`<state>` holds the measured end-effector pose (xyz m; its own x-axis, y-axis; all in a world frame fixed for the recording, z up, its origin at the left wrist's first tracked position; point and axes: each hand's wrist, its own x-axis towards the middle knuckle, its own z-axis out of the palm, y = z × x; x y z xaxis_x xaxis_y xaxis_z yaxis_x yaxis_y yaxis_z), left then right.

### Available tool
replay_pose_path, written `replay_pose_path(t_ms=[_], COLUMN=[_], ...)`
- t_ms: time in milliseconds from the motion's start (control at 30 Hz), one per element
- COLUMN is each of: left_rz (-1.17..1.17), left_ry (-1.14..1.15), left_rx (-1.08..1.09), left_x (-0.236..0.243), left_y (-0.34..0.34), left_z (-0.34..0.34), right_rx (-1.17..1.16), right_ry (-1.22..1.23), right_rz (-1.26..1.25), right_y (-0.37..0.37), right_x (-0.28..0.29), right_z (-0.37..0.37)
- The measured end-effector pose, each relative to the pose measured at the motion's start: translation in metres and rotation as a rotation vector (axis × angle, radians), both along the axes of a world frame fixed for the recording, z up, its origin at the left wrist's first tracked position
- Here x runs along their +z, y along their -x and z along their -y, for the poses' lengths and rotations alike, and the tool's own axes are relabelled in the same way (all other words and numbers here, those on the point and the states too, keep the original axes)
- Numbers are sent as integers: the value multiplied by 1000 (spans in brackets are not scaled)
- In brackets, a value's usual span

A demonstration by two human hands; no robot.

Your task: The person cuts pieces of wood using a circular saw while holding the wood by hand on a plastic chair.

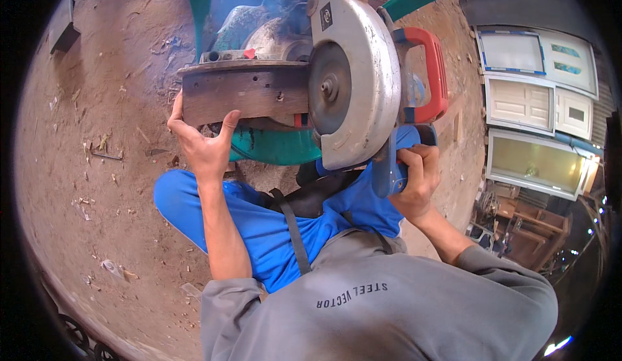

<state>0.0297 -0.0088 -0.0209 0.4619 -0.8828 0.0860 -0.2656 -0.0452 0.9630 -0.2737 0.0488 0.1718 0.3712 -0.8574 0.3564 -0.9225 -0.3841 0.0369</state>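
A miter saw [363,82] with a silver blade guard and a round metal blade hub stands in front of me. My right hand [420,176] is closed round the blue handle [387,167] at the guard's lower right. Left of the blade runs a brown wooden board [246,95] with several small holes in its face. My left hand [204,141] grips the board's left end, thumb on the near face, other fingers partly hidden round the end. A separate red handle [435,76] rises at the saw's right side.
Green metal legs [199,11] and a green curved part [272,146] surround the saw. Bluish haze hangs behind it. Wood scraps and litter lie on the dirt floor [116,199]. White panelled doors and window frames [521,105] stand at right, above wooden furniture [534,231].
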Motion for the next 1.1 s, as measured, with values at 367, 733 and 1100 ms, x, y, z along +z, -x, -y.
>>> replay_pose_path(t_ms=[367,733,1100], left_rz=[31,-46,37], left_ry=[56,44,18], left_rx=[2,11,33], left_x=[-4,-2,2], left_y=[-1,3,2], left_z=[1,3,3], right_rx=[16,14,15], right_ry=[9,12,37], right_rz=[15,35,22], right_y=[0,2,2], right_x=[-2,-6,-11], right_z=[0,0,-1])
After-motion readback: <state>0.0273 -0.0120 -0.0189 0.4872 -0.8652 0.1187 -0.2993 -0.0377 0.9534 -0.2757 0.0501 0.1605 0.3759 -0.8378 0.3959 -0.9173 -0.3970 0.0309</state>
